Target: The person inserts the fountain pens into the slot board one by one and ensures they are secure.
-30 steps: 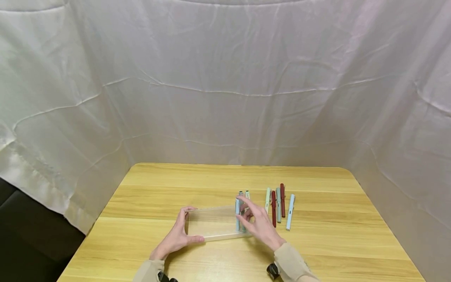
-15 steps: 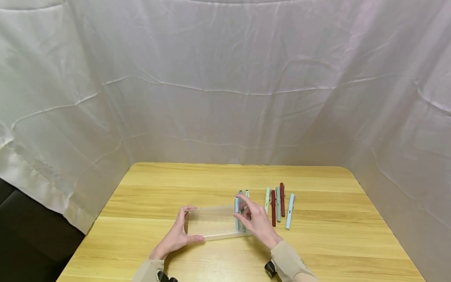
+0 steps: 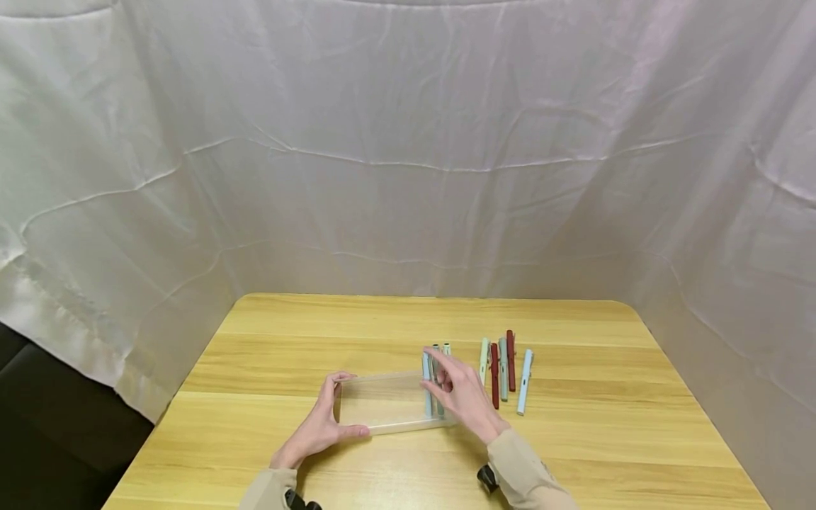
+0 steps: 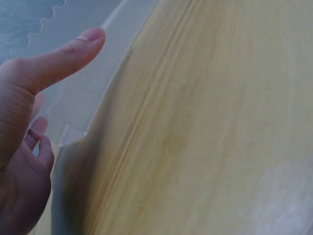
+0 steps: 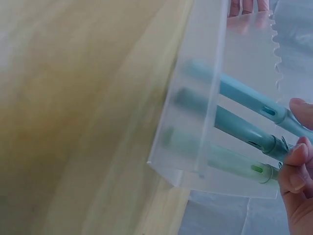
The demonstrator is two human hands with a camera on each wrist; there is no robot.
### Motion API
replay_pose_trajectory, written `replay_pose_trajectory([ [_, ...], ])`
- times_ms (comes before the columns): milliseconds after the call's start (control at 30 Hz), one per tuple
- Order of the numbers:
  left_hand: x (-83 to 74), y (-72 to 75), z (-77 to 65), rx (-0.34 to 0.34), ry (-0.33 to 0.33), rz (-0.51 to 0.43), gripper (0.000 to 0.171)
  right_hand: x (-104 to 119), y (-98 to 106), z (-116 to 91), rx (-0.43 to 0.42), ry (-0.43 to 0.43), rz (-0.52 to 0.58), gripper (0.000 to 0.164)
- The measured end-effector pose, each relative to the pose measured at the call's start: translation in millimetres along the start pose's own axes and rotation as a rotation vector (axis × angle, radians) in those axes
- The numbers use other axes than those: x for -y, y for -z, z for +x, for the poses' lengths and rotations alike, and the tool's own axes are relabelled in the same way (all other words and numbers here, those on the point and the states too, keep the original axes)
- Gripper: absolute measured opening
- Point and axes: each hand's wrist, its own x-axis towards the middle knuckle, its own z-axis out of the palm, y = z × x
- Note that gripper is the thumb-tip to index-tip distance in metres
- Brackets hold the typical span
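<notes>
Well, gripped the clear tray [image 3: 382,401] on the worktop [image 3: 382,474] with the left hand [image 3: 321,423]; inside it, beside two greener pens [image 5: 242,130], pinched a light-blue pen [image 5: 247,94] between the fingers [image 5: 297,155] of the right hand [image 3: 470,402].

The holder [image 3: 401,426] is translucent, its pens [image 5: 244,94] blue, teal and mint; two loose pens [image 3: 495,377] maroon, the table [image 3: 287,340] wood-grained yellow.

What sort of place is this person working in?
Probably a makeshift, screened-off work booth, perhaps for filming: pale cloth hangs behind and on both sides of a wooden table, and a small black device sits by the right sleeve.
</notes>
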Motion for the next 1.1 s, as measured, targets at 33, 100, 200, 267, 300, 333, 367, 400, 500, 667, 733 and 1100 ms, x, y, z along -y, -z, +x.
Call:
replay_pose_trajectory([
  [33, -0.1, 0.0, 0.0, -0.001, 0.001, -0.001, 0.098, 0.2, 0.5, 1.0, 0.007, -0.009, -0.004, 0.058],
  [100, 0.0, -0.1, 0.0, 0.0, 0.002, -0.002, 0.098, 0.5, 1.3, 2.5, 0.021, -0.028, -0.01, 0.058],
  [200, 0.2, -0.1, 0.0, -0.001, 0.0, -0.001, 0.098, 0.7, 1.7, 4.4, 0.038, -0.057, -0.032, 0.059],
  [267, 0.4, -0.2, 0.3, -0.001, -0.003, -0.001, 0.098, 0.5, 1.6, 5.1, 0.05, -0.073, -0.046, 0.059],
  [300, 0.5, -0.2, 0.3, -0.001, -0.002, 0.0, 0.098, 0.4, 1.6, 5.4, 0.056, -0.079, -0.054, 0.058],
  [333, 0.5, -0.1, 0.2, 0.0, -0.001, -0.001, 0.098, 0.5, 1.7, 5.7, 0.061, -0.085, -0.06, 0.059],
  [367, 0.5, 0.0, 0.2, 0.001, 0.0, -0.002, 0.098, 0.7, 1.9, 5.8, 0.066, -0.091, -0.063, 0.059],
  [400, 0.6, 0.0, 0.1, 0.002, 0.003, -0.002, 0.098, 1.0, 2.3, 5.9, 0.071, -0.095, -0.068, 0.059],
  [500, 1.0, 0.3, -0.4, 0.004, 0.012, -0.005, 0.098, 2.2, 3.4, 6.3, 0.089, -0.114, -0.084, 0.059],
  [667, 1.2, 0.3, -0.7, 0.003, 0.01, -0.005, 0.097, 2.6, 4.1, 6.7, 0.109, -0.133, -0.117, 0.059],
  [733, 0.8, 0.4, -1.0, 0.004, 0.009, -0.005, 0.097, 2.2, 3.9, 6.8, 0.111, -0.134, -0.124, 0.058],
  [1100, -1.5, -0.7, -1.0, -0.002, 0.001, -0.01, 0.097, 1.6, 2.8, 4.4, 0.115, -0.135, -0.128, 0.059],
])
